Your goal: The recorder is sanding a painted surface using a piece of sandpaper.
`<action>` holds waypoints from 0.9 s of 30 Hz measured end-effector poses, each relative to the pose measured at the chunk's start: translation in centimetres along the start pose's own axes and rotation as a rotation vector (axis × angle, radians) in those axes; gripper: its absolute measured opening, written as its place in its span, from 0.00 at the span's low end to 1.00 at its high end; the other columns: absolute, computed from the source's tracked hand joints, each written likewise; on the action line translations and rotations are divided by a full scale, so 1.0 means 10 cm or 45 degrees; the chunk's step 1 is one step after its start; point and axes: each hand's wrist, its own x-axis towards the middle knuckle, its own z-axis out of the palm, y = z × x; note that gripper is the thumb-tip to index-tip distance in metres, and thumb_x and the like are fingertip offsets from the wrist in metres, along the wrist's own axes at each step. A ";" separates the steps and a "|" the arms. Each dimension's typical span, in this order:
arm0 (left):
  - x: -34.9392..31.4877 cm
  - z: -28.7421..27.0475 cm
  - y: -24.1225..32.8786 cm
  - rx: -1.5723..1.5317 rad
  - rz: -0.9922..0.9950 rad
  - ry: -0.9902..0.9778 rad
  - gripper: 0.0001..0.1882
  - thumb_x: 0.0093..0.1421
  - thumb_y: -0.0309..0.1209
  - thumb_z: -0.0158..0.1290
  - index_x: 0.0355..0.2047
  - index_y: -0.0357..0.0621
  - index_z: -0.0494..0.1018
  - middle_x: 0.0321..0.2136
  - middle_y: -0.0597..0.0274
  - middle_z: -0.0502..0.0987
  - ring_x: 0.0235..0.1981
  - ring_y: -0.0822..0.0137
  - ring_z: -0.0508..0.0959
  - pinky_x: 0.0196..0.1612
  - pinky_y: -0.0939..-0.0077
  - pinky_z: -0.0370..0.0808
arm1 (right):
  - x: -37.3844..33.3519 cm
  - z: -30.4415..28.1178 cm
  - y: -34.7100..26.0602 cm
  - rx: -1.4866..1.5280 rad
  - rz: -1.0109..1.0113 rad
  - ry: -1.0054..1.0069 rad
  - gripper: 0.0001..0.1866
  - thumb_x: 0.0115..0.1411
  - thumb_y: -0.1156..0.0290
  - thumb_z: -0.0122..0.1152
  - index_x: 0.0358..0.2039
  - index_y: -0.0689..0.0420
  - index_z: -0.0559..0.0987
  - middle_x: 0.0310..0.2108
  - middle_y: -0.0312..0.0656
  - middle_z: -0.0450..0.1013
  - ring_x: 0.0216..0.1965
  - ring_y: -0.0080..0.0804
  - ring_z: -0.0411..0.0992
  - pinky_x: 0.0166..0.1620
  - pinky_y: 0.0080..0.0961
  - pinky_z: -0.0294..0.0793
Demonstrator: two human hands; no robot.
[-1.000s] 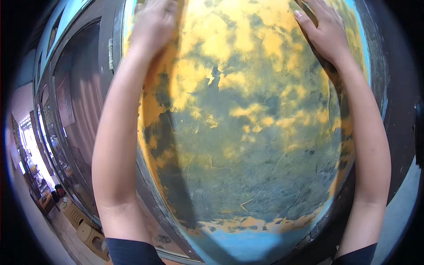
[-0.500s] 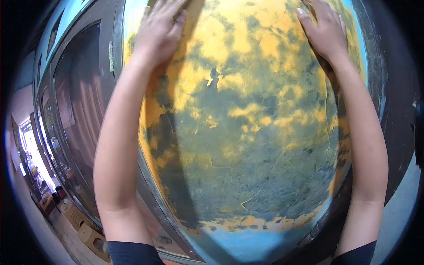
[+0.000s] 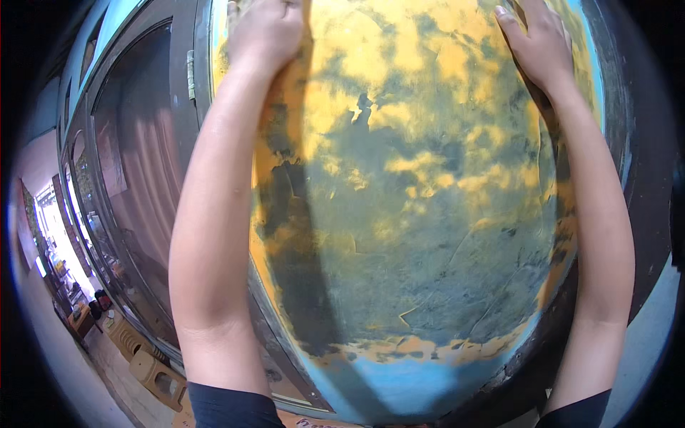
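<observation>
In front of me stands a yellow panel (image 3: 428, 235) with smeared grey-green patches, fine cracks and a flaked spot. My left hand (image 3: 267, 34) is at its upper left edge, cut by the top of the picture. The fingers that show look curled; whatever they may hold is hidden. At the panel's upper right my right hand (image 3: 536, 44) lies against the surface, thumb spread from the fingers, with the fingertips partly out of view. Both forearms reach up along the panel's sides, and the left one throws a dark shadow down it.
Light blue paint (image 3: 407, 389) borders the panel's bottom. A dark frame (image 3: 610, 85) runs along the right. To the left are a dark glazed door (image 3: 135, 121) with a curtain behind it, a metal hinge (image 3: 190, 75), and tan plastic stools (image 3: 157, 378) on the floor.
The view has shifted, so the panel sits slightly further right and higher. My left hand has moved up and its fingers look more curled. The right hand stays against the panel.
</observation>
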 end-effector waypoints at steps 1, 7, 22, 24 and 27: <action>-0.03 0.03 0.10 0.053 -0.019 -0.073 0.26 0.69 0.36 0.37 0.67 0.49 0.60 0.68 0.53 0.58 0.71 0.51 0.53 0.72 0.59 0.46 | -0.01 0.00 0.02 -0.002 -0.006 0.011 0.24 0.62 0.58 0.50 0.56 0.55 0.73 0.63 0.47 0.63 0.67 0.46 0.55 0.69 0.44 0.49; -0.16 0.04 0.06 0.078 0.470 -0.138 0.25 0.69 0.35 0.38 0.66 0.49 0.61 0.68 0.53 0.57 0.71 0.48 0.51 0.72 0.60 0.47 | 0.01 -0.01 0.00 0.006 -0.047 0.006 0.24 0.61 0.60 0.51 0.56 0.56 0.73 0.63 0.48 0.63 0.67 0.48 0.55 0.69 0.43 0.50; -0.18 -0.04 -0.56 0.006 0.063 0.092 0.24 0.68 0.34 0.41 0.64 0.48 0.63 0.65 0.46 0.61 0.69 0.45 0.54 0.71 0.53 0.48 | -0.02 0.01 0.03 0.022 -0.025 0.021 0.24 0.62 0.60 0.51 0.57 0.55 0.72 0.63 0.46 0.64 0.66 0.45 0.57 0.68 0.39 0.53; -0.30 -0.06 -0.54 0.054 0.112 0.024 0.24 0.70 0.36 0.39 0.65 0.48 0.62 0.65 0.45 0.61 0.69 0.45 0.54 0.70 0.53 0.47 | -0.03 0.03 0.05 0.025 -0.010 0.000 0.24 0.62 0.60 0.51 0.57 0.55 0.72 0.63 0.46 0.64 0.66 0.45 0.57 0.68 0.39 0.53; -0.17 -0.21 -0.56 0.045 0.033 -0.024 0.24 0.70 0.37 0.38 0.65 0.48 0.61 0.65 0.44 0.61 0.69 0.45 0.54 0.71 0.53 0.47 | -0.05 -0.01 -0.02 0.023 0.028 0.002 0.23 0.62 0.61 0.52 0.57 0.55 0.72 0.63 0.46 0.64 0.66 0.46 0.58 0.68 0.39 0.53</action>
